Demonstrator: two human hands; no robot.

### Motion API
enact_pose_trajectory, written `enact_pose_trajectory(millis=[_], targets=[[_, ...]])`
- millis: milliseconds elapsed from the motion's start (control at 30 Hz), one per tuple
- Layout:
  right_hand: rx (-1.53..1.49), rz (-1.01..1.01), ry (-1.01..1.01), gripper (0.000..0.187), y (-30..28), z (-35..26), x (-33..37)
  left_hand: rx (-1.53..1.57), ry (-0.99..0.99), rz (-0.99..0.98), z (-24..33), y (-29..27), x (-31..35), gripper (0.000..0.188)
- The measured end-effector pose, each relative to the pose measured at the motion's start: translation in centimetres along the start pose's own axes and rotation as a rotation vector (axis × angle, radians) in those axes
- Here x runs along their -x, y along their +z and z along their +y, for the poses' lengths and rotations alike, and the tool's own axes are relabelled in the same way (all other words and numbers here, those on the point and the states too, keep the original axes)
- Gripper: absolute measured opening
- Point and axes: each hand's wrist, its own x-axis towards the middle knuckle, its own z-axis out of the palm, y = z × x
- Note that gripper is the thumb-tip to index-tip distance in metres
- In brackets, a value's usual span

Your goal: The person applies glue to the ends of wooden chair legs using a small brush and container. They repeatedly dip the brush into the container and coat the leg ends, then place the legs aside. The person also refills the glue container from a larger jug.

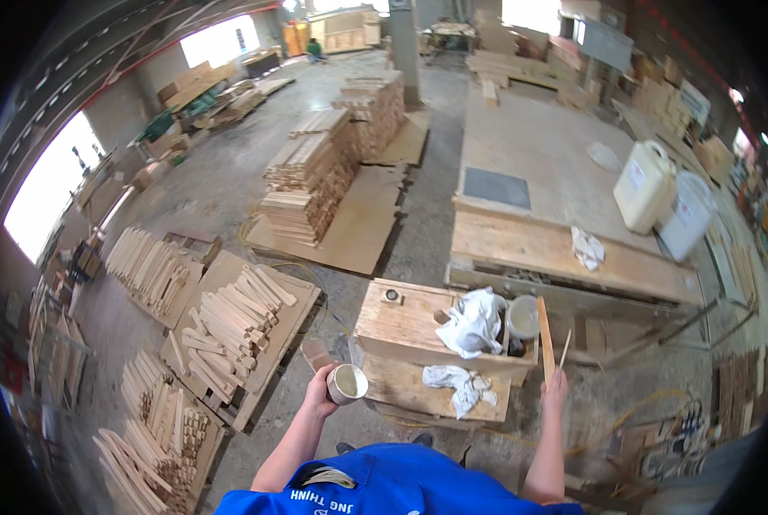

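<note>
My left hand (318, 395) is closed around a round cup (348, 385) with pale, whitish contents showing inside its rim. Off to the right, my right hand (554, 391) grips a flat wooden slat (545, 335), which points away from me. A thin stick (565, 347) also sticks up from that hand, beside the slat. Between the hands stands a wooden box bench (397, 319). On it lie a crumpled white cloth (472, 324) and a white tub (522, 318). A second rag (459, 386) rests on the lower step (401, 388) nearer me.
Loose wooden slats (229, 330) lie on a pallet to the left, near more slat piles (156, 429). Tall timber stacks (315, 172) stand ahead on cardboard. A large worktable (538, 146) at right bears plastic jugs (644, 187). A yellow hose (650, 402) runs over the floor.
</note>
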Motion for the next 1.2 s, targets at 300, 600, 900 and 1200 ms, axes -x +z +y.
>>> enact_pose_trajectory(millis=[300, 600, 900, 1200], targets=[[0.246, -0.102, 0.149, 0.028, -1.0, -1.4, 1.4, 0.039, 0.057, 0.068, 0.9, -3.8, 1.7, 0.028], [-0.082, -0.603, 0.353, 0.030, 5.5, -4.9, 8.3, 0.087, 0.199, -0.002, 6.0, -7.7, 2.4, 0.029], [0.653, -1.455, -0.077, 0.036, 23.9, -13.5, 24.5, 0.021, 0.395, -0.022, 14.5, -12.5, 7.0, 0.031], [1.058, -1.609, -0.955, 0.033, 33.4, -15.6, 41.7, -0.103, 0.381, -0.036, 18.9, -20.9, 14.4, 0.034]])
